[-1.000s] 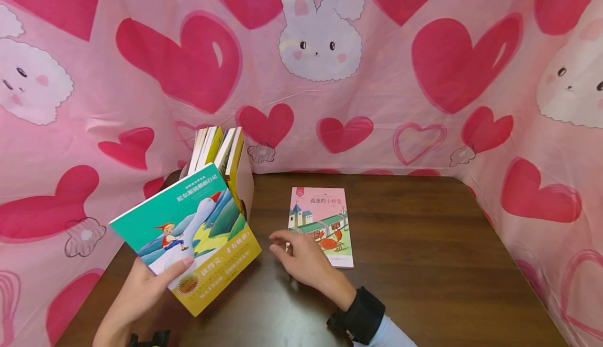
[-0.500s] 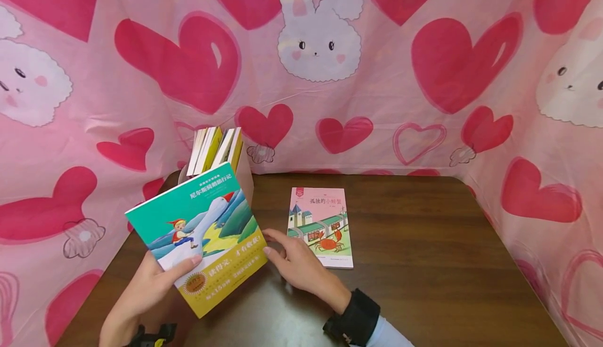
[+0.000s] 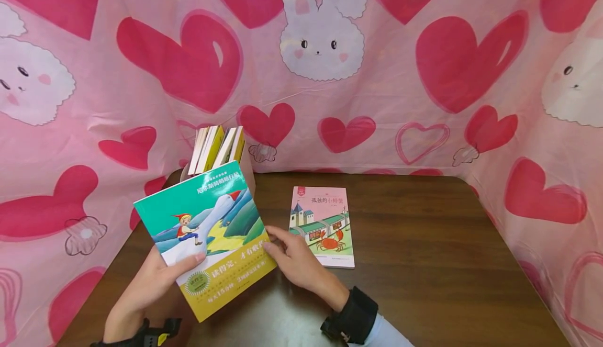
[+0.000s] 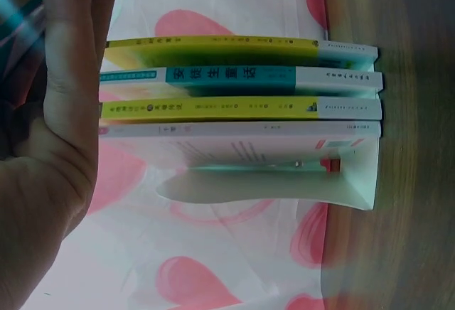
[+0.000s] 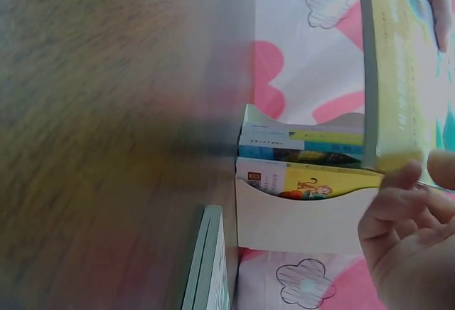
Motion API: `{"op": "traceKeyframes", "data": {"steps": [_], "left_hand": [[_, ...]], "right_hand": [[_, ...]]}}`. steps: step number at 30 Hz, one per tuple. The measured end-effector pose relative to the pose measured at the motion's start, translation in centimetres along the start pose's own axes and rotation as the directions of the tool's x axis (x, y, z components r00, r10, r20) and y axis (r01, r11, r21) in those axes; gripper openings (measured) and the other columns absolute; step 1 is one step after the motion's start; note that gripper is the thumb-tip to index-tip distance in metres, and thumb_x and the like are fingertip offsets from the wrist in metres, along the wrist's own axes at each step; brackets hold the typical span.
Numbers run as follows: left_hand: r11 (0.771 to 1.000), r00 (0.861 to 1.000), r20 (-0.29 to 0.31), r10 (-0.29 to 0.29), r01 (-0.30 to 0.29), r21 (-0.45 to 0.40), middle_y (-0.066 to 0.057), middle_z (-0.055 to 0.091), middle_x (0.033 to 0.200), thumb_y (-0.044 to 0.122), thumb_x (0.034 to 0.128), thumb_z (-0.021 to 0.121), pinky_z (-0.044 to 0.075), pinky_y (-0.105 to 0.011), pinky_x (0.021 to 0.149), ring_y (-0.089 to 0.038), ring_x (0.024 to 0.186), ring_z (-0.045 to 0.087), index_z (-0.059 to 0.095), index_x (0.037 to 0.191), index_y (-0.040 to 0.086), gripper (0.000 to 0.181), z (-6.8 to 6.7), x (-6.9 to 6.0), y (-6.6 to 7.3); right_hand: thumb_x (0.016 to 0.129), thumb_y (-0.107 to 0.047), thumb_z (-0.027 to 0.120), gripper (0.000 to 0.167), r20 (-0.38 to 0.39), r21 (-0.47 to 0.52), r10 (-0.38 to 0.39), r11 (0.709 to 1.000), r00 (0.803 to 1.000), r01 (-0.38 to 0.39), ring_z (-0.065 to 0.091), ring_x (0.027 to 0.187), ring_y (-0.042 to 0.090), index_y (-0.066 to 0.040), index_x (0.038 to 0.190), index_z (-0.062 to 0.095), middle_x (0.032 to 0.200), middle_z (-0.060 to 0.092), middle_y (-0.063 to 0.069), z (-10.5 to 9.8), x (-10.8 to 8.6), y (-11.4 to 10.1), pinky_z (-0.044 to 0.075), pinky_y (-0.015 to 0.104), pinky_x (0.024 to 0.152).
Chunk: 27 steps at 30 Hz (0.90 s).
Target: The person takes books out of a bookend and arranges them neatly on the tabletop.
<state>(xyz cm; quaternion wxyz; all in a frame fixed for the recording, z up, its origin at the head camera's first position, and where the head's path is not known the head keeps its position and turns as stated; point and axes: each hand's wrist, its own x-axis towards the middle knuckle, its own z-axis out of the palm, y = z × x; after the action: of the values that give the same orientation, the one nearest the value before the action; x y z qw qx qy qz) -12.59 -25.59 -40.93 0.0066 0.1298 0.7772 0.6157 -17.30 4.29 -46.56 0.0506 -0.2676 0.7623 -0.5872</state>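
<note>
A green and yellow picture book (image 3: 221, 221) is held tilted above the table, its front cover facing up, with a figure riding a white goose. My left hand (image 3: 155, 281) grips its lower left edge, thumb on the cover and the other fingers hidden behind. At the book's right edge, my right hand (image 3: 301, 260) pinches the yellow band between thumb and fingers. Beside that hand a pink book (image 3: 325, 205) with a red crab lies flat on the table. In the right wrist view the right hand (image 5: 416, 232) meets the held book's corner (image 5: 398, 111).
Behind the held book, a white book holder (image 5: 306, 217) stands on the dark wooden table (image 3: 424, 253) with several upright books (image 4: 242, 107) in it. A pink cloth (image 3: 391, 75) with hearts and rabbits hangs around the back and sides.
The green and yellow book has moved right in my left hand. My right hand, apart from it earlier, now takes hold of its right edge. The pink book stays put.
</note>
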Motion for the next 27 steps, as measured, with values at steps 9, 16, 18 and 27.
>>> {"op": "traceKeyframes", "data": {"steps": [9, 16, 18, 27], "left_hand": [[0.999, 0.999, -0.041, -0.021, 0.022, 0.024, 0.001, 0.074, 0.115, 0.001, 0.0979, 0.071, 0.063, -0.04, 0.074, -0.023, 0.093, 0.078, 0.049, 0.14, 0.01, 0.048, 0.3, 0.7, 0.4], [1.0, 0.99, -0.142, -0.01, 0.008, -0.019, 0.003, 0.073, 0.118, 0.002, 0.0996, 0.07, 0.062, -0.037, 0.077, -0.02, 0.097, 0.078, 0.049, 0.143, 0.007, 0.048, 1.3, 1.5, 0.4], [0.999, 0.986, -0.167, -0.01, 0.004, -0.041, 0.004, 0.072, 0.119, 0.003, 0.1004, 0.07, 0.062, -0.036, 0.079, -0.018, 0.098, 0.077, 0.047, 0.145, 0.009, 0.05, 1.7, 1.8, 0.3], [0.972, 0.989, -0.143, -0.027, -0.007, -0.233, 0.001, 0.075, 0.12, 0.001, 0.1048, 0.06, 0.06, -0.034, 0.085, -0.02, 0.103, 0.076, 0.038, 0.142, 0.01, 0.045, 3.0, 2.0, 0.3]], "right_hand": [[0.107, -0.021, 0.065, 0.029, -0.111, -0.003, 0.002, 1.0, 0.994, -0.002, 0.061, 0.086, 0.015, -0.011, 0.135, 0.066, 0.106, 0.07, -0.005, 0.1, -0.1, -0.3, 0.051, 0.023, 0.069], [0.107, -0.024, 0.065, 0.027, -0.165, 0.083, 0.055, 0.996, 0.985, -0.042, 0.069, 0.089, 0.018, -0.014, 0.132, 0.066, 0.108, 0.068, -0.001, 0.2, -0.2, -0.4, 0.062, 0.03, 0.078], [0.107, -0.026, 0.065, 0.028, -0.177, 0.113, 0.074, 0.992, 0.981, -0.055, 0.071, 0.09, 0.018, -0.014, 0.133, 0.066, 0.109, 0.068, 0.0, 0.1, -0.3, -0.4, 0.062, 0.029, 0.077], [0.105, -0.019, 0.068, 0.037, -0.255, 0.158, 0.111, 0.985, 0.96, -0.072, 0.073, 0.078, 0.019, -0.006, 0.139, 0.064, 0.111, 0.068, 0.01, -0.9, -0.3, -0.2, 0.058, 0.029, 0.054]]}}
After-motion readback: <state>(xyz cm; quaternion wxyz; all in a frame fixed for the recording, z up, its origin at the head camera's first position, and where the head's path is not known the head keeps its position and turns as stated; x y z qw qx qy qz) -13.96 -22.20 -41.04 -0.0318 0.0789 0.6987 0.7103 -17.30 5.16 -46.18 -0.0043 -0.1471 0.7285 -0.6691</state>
